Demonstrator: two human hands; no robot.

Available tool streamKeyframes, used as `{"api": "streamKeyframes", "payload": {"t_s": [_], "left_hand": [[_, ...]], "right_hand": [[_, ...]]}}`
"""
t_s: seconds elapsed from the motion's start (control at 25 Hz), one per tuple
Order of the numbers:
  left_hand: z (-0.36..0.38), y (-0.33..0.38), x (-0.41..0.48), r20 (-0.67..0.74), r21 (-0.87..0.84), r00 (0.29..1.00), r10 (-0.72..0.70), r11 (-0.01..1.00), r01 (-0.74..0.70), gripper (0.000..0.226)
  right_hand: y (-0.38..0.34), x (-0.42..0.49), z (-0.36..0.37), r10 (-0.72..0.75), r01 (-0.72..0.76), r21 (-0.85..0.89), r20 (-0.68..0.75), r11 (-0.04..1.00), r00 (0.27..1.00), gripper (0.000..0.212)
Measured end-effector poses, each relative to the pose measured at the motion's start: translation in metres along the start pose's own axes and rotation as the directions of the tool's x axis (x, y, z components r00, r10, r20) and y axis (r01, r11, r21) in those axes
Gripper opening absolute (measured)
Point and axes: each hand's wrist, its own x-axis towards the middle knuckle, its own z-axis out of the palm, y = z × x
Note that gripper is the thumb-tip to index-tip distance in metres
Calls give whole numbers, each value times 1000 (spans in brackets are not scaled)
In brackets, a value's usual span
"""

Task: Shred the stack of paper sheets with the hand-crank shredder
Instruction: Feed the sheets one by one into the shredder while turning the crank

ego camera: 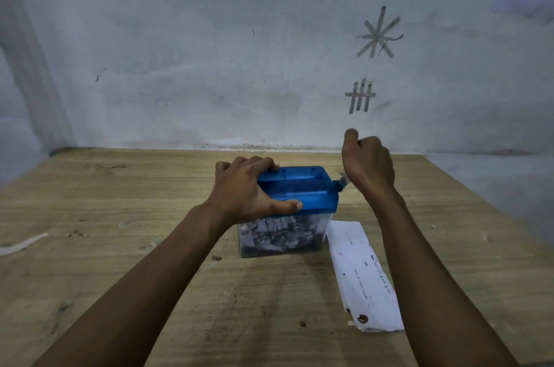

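Blue-top shredder (302,189) stands on wood table (120,216). L hand (245,186) clamps its lid, thumb on near edge, fingers over far edge. R hand (367,165) is fisted at shredder's right side on crank (341,182); knob hidden in fist. Clear bin (281,234) under lid approx. full of shreds. Paper stack (359,273) lies flat just right of shredder, so sheets remain: prob. well along, not done.

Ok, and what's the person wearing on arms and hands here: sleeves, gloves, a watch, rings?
Nothing worn shows. The left arm and right arm are bare down to the frame's edge, no sleeve in view. The left hand and right hand are ungloved, with no watch, bracelet or ring visible from this side.
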Motion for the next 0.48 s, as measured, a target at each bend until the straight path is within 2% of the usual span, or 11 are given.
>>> {"api": "streamKeyframes", "payload": {"t_s": [0.12, 0.2, 0.28, 0.32, 0.4, 0.48], "left_hand": [[-1, -3, 0, 6, -32, 1000, 26, 999, -25, 99], [0, -4, -2, -8, -60, 1000, 28, 998, -29, 97], [2, -2, -4, -30, -79, 999, 33, 996, -35, 96], [3, 0, -5, -40, -79, 999, 34, 996, -37, 95], [4, 2, -7, -65, -67, 998, 23, 997, -27, 95], [5, 1, -9, -99, -46, 995, -2, 999, -2, 95]], "right_hand": [[-8, 30, 11, 33, -38, 39, 136, 999, 990, 53], [-5, 44, 29, 63, -63, -8, 197, 998, 978, 57], [15, 45, 49, 146, -166, 42, 298, 985, 943, 55], [32, 40, 57, 215, -285, 124, 400, 950, 891, 44], [60, 24, 68, 326, -540, 269, 560, 798, 761, 28], [83, 13, 77, 351, -598, 328, 571, 731, 742, 27]]}}
